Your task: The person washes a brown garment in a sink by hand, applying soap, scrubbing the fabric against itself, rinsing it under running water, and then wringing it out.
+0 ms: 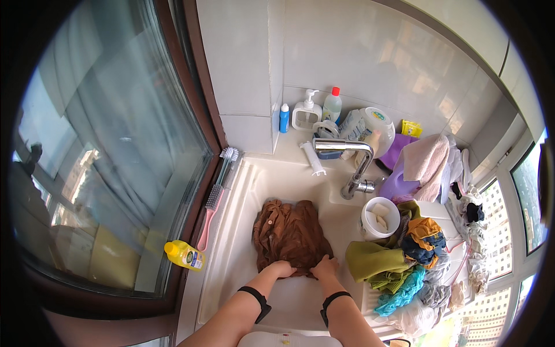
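A wet-looking brown garment (290, 236) with a button near its upper left lies spread in the basin of the white sink (225, 277). My left hand (282, 270) grips its lower edge on the left, the fingertips partly hidden by the cloth. At the lower right corner my right hand (325, 266) has hold of the same edge. Both wrists wear black bands. Above the basin, to the garment's upper right, arches a chrome faucet (356, 167).
Right of the basin stand a white bucket (380, 218) with soap bars and a pile holding a green cloth (375, 260) and a turquoise cloth (401, 292). A yellow bottle (185, 256) and a pink brush (210, 217) lie along the left ledge. Bottles, including a pump dispenser (307, 113), line the back.
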The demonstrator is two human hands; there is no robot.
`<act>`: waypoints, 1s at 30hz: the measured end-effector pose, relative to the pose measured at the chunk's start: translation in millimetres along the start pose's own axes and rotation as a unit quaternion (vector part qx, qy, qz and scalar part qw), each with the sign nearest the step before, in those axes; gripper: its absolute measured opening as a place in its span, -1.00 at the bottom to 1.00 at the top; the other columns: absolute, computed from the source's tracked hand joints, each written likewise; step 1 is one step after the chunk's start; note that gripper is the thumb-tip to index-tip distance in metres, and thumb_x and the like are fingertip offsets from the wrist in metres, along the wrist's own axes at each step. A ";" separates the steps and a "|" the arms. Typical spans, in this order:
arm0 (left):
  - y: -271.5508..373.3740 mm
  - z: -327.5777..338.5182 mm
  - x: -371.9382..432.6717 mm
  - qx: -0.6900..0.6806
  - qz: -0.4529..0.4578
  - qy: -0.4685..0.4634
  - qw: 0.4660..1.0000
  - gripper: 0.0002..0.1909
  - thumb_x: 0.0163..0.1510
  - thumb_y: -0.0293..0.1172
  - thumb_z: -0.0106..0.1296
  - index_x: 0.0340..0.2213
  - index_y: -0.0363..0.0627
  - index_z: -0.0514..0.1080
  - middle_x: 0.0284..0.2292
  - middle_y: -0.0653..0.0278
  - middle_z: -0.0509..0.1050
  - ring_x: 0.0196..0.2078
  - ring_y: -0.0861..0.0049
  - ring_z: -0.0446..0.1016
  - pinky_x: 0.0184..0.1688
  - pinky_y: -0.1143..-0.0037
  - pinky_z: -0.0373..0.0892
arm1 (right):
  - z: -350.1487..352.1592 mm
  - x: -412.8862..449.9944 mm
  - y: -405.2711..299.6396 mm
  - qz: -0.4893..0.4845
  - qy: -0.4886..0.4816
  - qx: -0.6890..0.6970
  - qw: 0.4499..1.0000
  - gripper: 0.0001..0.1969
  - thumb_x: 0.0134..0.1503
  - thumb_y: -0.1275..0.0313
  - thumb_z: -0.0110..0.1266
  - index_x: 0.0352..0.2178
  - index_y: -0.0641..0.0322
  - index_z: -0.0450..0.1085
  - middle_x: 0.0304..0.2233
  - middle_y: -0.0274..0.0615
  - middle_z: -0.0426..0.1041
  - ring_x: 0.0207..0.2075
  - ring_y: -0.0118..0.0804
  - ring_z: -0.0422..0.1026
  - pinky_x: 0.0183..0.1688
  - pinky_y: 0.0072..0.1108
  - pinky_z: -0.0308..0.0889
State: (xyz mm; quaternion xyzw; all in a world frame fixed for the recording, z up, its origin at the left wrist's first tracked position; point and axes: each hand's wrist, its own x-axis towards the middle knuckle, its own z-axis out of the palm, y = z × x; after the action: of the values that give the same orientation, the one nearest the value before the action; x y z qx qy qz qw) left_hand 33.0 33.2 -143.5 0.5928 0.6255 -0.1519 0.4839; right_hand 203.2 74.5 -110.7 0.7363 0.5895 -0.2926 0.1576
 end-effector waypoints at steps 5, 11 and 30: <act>-3.4 -3.1 -2.5 -0.474 -0.101 -0.099 0.869 -0.29 0.14 0.16 -0.33 0.00 -0.32 0.22 -0.04 -0.06 0.29 0.00 0.19 0.31 -0.02 0.25 0.30 | -3.7 4.2 -21.8 -0.112 0.128 0.276 0.946 -0.43 -0.23 0.37 0.15 -0.12 0.40 0.26 -0.06 0.11 0.27 -0.08 0.04 0.32 -0.03 -0.38 0.28; -21.9 -29.3 10.1 -0.880 -0.040 -0.020 0.472 -0.20 0.03 0.20 -0.21 0.01 -0.34 0.08 -0.02 -0.09 0.22 -0.07 0.15 0.33 -0.01 0.19 0.28 | -44.9 -87.4 -80.8 -0.508 0.198 0.209 0.812 -0.72 -0.29 0.48 0.13 -0.43 0.26 0.33 -0.31 -0.09 0.33 -0.25 0.02 0.35 -0.24 -0.34 0.32; 4.6 -56.3 -40.5 -0.736 0.069 0.027 0.673 -0.69 -0.05 -0.38 -0.01 -0.24 -0.26 0.34 -0.24 0.18 0.44 -0.23 0.39 0.44 -0.16 0.31 0.38 | -13.2 16.1 -34.1 -0.070 -0.278 0.631 0.721 -0.42 -0.05 0.22 0.18 -0.03 0.29 0.22 -0.12 -0.09 0.38 -0.16 -0.15 0.41 -0.10 -0.42 0.32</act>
State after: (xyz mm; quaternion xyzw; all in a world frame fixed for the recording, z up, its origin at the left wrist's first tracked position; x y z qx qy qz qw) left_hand 6.2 53.3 -82.6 0.0898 0.5051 0.4072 0.7557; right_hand 175.8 103.4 -106.4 0.5075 0.2486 -0.7985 -0.2075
